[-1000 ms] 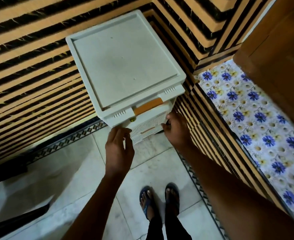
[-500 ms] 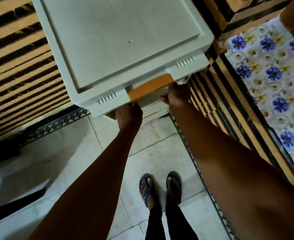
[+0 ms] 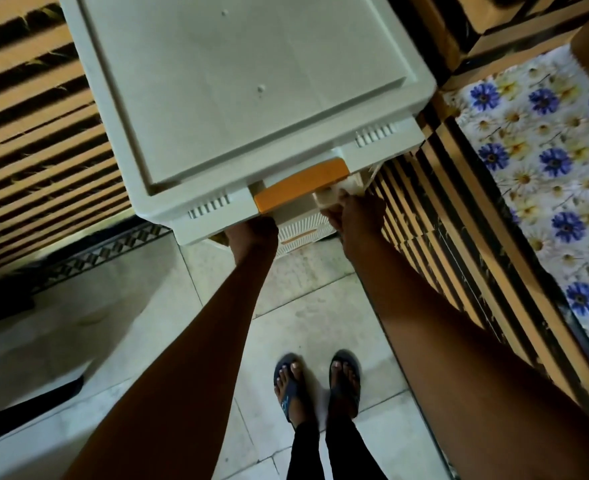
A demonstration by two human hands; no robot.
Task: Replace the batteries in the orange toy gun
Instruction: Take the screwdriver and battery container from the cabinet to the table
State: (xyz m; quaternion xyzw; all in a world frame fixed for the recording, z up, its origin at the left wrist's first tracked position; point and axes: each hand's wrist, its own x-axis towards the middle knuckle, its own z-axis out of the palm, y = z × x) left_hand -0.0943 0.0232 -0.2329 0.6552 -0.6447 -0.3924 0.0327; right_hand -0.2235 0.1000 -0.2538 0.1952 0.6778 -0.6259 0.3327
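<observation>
hands [image 3: 307,226] at drawer unit [image 3: 251,98]

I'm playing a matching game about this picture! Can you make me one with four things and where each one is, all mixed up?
Things:
1. white drawer cabinet
2. orange handle
3. flowered cloth
4. blue sandals

Places:
A. on the feet, on the tiled floor
B. at the right edge, past the striped wall
C. on the front of the top drawer
D. top middle, in front of both hands

Pairs: 1-D, 2-C, 3-B, 4-A
</observation>
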